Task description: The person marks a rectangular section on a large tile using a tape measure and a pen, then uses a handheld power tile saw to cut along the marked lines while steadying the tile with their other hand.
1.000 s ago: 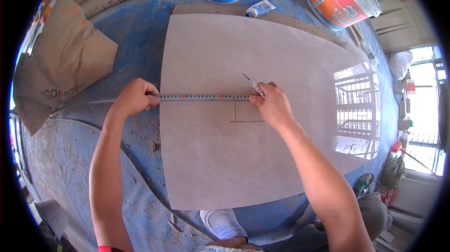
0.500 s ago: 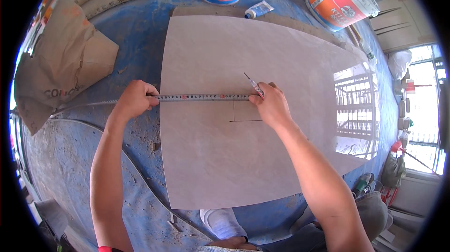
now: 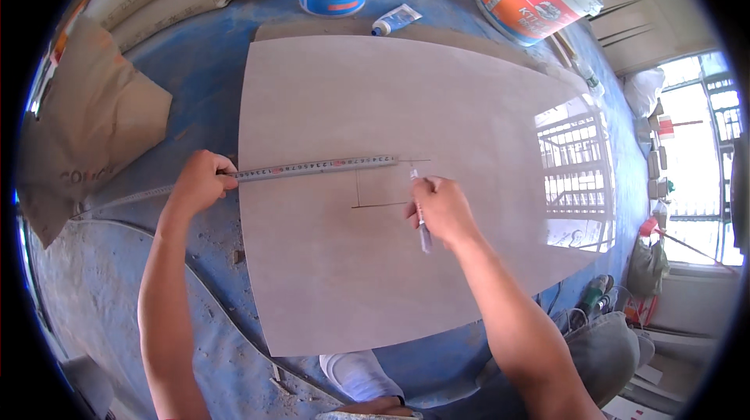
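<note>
- Two forearms (image 3: 166, 295) extend from the lower edge, well apart.
- Left hand (image 3: 205, 180): closed on a silver, graduated measuring tape (image 3: 316, 168), just outside the left edge of a pale, glossy rectangular slab (image 3: 336, 279).
- Right hand (image 3: 441, 205): fingers curled around a slim whitish pen (image 3: 425, 237), over the slab.
- Tape: partly across the slab, its end near the pen.
</note>
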Demonstrator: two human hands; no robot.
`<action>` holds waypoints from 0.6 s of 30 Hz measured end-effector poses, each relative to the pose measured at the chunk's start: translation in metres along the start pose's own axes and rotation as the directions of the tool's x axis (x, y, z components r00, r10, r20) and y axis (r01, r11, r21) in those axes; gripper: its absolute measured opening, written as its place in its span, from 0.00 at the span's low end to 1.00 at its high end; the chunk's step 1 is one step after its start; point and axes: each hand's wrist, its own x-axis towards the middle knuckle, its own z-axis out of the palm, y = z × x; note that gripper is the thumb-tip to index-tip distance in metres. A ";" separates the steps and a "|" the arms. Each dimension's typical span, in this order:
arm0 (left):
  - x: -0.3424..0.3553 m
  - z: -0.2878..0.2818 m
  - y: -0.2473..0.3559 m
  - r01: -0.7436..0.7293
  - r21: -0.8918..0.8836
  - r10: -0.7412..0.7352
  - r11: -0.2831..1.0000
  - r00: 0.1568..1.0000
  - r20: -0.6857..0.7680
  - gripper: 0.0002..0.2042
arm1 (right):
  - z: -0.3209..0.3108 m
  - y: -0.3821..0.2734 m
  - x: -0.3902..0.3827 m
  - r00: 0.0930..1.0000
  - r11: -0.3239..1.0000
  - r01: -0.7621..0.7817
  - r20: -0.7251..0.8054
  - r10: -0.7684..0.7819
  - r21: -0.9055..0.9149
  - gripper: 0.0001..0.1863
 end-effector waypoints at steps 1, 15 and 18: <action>0.001 0.000 0.001 -0.003 0.015 0.003 1.000 1.000 -0.007 0.03 | 0.000 -0.002 -0.003 0.999 0.999 0.009 0.036 -0.008 -0.043 0.21; 0.001 0.000 0.005 -0.002 0.042 0.002 0.999 1.000 -0.015 0.03 | 0.008 -0.012 -0.002 1.000 0.984 0.004 0.021 0.000 -0.180 0.21; 0.002 -0.001 0.003 0.003 0.033 -0.002 0.999 1.000 -0.006 0.03 | 0.009 -0.013 -0.002 1.000 0.985 0.016 0.014 -0.014 -0.171 0.20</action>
